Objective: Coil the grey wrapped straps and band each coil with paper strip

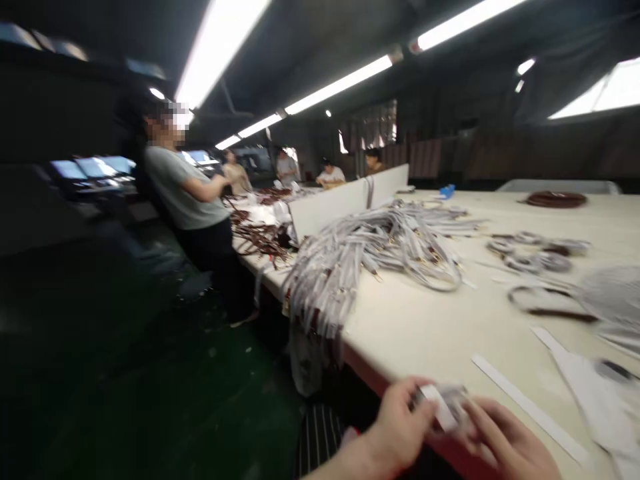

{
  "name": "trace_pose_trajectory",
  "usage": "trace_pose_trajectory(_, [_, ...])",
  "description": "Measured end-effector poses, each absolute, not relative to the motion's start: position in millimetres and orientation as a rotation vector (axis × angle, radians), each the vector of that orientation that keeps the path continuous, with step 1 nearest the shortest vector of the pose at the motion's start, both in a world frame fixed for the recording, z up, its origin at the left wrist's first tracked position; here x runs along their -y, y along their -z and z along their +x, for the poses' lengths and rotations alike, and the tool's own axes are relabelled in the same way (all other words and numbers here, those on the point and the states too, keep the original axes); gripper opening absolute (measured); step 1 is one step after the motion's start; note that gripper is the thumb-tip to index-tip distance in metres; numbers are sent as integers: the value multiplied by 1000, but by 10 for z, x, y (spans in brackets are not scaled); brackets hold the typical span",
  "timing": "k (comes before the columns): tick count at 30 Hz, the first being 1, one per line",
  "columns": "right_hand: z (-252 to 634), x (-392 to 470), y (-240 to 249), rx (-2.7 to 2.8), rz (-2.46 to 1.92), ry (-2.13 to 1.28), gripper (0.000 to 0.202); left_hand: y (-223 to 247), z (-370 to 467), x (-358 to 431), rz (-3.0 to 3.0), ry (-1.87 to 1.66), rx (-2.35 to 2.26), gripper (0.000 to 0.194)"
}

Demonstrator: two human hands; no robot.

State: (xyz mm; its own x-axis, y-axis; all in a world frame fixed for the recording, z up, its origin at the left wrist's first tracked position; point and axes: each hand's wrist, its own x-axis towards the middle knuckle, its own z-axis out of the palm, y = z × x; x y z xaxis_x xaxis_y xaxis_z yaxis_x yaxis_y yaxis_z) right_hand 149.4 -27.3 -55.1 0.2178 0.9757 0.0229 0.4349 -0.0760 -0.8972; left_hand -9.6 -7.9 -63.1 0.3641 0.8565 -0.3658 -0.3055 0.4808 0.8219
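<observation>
Grey-and-white bundle (pixel 441 408), pinched in the grip of left hand (pixel 400 420) and right hand (pixel 507 437), could fall past the worktop (pixel 415 323) edge if either slackens.

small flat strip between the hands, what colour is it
The small flat strip is white, best seen in the head view.

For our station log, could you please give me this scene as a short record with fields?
Left hand: holding a small white-and-grey item
Right hand: at the item's other side; grip blurred
Table: pale strap pile, partly overhanging the edge; brown coil; white strip
Divider: white panel
Nearest co-worker: standing, left of picture
</observation>
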Motion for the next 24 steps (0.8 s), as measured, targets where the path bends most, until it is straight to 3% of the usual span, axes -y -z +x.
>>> trace_pose_trajectory(2, [1449,450,470,1019,-1362,-1234,37,673,-72,32,890,-871,-939,61])
trace_pose_trajectory(5, [1330,453,389,810,-1174,-1404,38,663,-97,-30,1086,-942,-974,52])
trace_pose_trajectory(11, [1284,483,490,854,-1157,-1439,37,603,-163,-20,1092,-972,-1005,42])
trace_pose_trajectory(24, [1274,427,895,1047,-1534,-1289,57,727,-98,-13,918,-973,-989,51])
